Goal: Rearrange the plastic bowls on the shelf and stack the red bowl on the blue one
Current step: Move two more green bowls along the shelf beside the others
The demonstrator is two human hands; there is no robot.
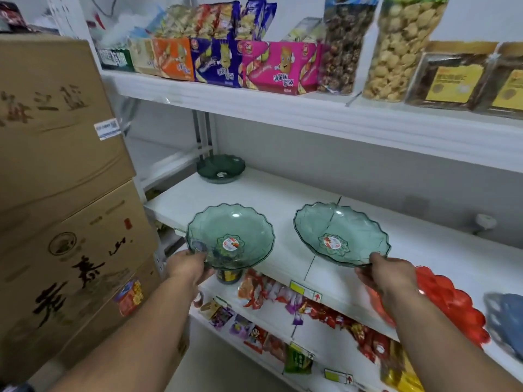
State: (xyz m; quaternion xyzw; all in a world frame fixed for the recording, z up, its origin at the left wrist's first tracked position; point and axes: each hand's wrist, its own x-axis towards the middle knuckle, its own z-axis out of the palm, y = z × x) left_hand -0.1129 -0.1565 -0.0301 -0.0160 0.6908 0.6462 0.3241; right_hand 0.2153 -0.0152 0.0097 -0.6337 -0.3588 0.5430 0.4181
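Fingers (198, 254) of our left hand (185, 265) pinch the rim of one green bowl (229, 236); our right hand (389, 274) likewise grips a second green bowl (341, 233), both held above the white shelf (424, 250). Stacking not yet done, we judge: red bowl (450, 301) and blue bowl (506, 318) lie side by side at far right. Third dark green bowl (221, 168) sits at back left; cardboard boxes (62, 176) crowd the left.

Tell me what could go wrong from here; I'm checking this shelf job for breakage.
Each green bowl is held only by its near rim: the left hand grips the left green bowl, the right hand the right green bowl. Either could tip and slip. The right forearm also passes over the red bowl near the shelf edge and might knock it off.
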